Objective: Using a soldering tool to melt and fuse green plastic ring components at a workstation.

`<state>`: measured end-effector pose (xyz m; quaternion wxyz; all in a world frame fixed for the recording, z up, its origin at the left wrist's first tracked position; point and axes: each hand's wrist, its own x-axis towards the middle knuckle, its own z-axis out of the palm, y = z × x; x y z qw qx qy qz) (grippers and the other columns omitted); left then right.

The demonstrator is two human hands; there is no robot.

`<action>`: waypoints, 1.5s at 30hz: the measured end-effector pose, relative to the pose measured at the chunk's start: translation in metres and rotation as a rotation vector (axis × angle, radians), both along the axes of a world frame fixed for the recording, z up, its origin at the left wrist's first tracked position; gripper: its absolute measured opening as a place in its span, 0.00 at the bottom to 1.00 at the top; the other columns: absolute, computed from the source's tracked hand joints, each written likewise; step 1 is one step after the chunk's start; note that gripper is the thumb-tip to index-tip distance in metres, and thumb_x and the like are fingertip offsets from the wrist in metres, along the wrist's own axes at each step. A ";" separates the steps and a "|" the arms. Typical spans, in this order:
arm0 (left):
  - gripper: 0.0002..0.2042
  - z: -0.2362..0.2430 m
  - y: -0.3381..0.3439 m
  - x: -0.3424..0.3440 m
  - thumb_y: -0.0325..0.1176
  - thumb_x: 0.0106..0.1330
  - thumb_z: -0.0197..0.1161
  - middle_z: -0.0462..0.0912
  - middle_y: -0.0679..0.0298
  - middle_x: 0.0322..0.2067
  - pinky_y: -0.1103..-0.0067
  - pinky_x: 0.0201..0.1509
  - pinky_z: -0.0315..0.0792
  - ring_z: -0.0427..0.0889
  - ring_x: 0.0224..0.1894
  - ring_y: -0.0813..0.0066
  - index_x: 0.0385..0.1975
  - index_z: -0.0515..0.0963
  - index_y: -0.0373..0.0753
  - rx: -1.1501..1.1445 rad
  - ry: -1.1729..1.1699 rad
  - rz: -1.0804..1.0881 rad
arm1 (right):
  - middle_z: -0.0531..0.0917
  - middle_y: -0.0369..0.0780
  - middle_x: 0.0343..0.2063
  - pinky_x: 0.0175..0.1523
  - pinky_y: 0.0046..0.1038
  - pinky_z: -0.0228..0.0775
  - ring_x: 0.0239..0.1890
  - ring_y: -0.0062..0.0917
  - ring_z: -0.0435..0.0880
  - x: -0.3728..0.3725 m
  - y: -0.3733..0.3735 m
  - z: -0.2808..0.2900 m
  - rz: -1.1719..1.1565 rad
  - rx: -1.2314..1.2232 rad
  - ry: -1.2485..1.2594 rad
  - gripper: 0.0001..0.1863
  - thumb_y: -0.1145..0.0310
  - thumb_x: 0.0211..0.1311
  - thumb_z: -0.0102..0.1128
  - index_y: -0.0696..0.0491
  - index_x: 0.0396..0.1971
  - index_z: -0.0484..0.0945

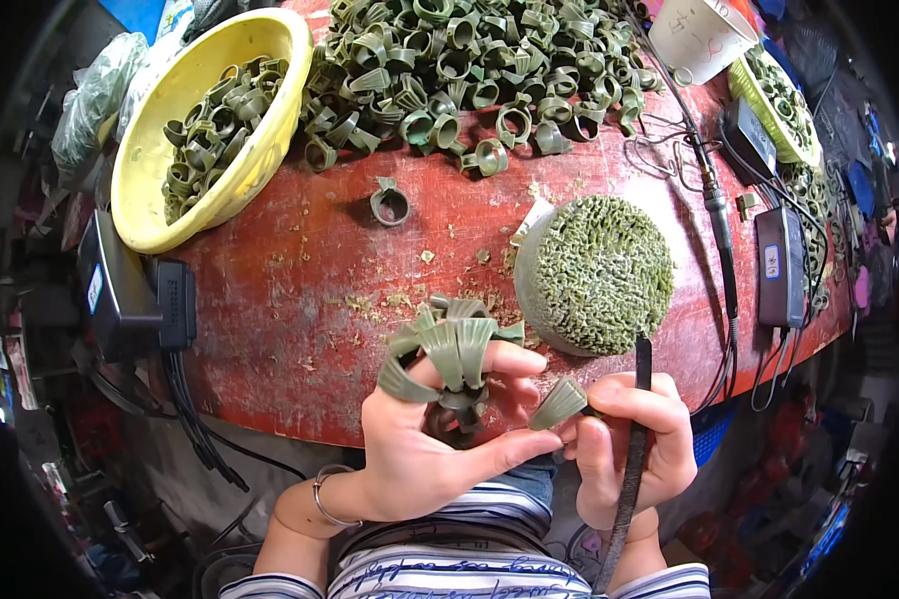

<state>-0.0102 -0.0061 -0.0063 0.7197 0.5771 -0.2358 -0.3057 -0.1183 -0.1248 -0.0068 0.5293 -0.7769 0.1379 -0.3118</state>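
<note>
My left hand (415, 449) holds an assembled cluster of green ribbed plastic pieces (454, 344), its thumb stretched toward my right. My right hand (644, 449) grips a long dark flat strip (624, 504) that reaches up toward the round pot (594, 270), whose top is covered with rough, crumbly green material. A separate fan-shaped green piece (557, 399) sits between my hands at the fingertips of my right hand; exactly which fingers hold it is unclear. A single green ring piece (390, 205) lies on the red worktable (280, 329) above them.
A yellow basin (135, 200) of green pieces is at upper left, beside a large heap (430, 90). Dark power boxes (120, 290) (779, 270) with cables flank the work area. A white bucket (699, 35) and a light green basket (804, 145) stand at upper right.
</note>
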 end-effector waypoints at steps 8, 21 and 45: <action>0.12 0.003 0.003 0.004 0.24 0.46 0.71 0.77 0.62 0.34 0.82 0.41 0.71 0.76 0.37 0.78 0.28 0.76 0.33 0.003 0.166 0.011 | 0.77 0.45 0.30 0.26 0.17 0.72 0.27 0.21 0.79 0.005 0.000 -0.003 -0.002 0.057 0.025 0.17 0.82 0.44 0.64 0.60 0.37 0.72; 0.09 0.001 0.024 0.025 0.26 0.58 0.60 0.77 0.61 0.33 0.84 0.31 0.74 0.78 0.31 0.79 0.37 0.73 0.32 -0.170 0.693 -0.039 | 0.77 0.41 0.20 0.24 0.20 0.65 0.19 0.21 0.73 0.038 -0.001 0.023 0.091 -0.098 0.131 0.09 0.80 0.47 0.62 0.60 0.32 0.77; 0.14 -0.009 0.052 0.059 0.23 0.59 0.56 0.77 0.56 0.39 0.85 0.21 0.74 0.81 0.33 0.70 0.46 0.71 0.36 -0.453 0.697 0.136 | 0.77 0.35 0.21 0.25 0.16 0.63 0.21 0.14 0.73 0.117 -0.002 0.039 0.351 0.085 0.437 0.04 0.74 0.54 0.58 0.58 0.27 0.77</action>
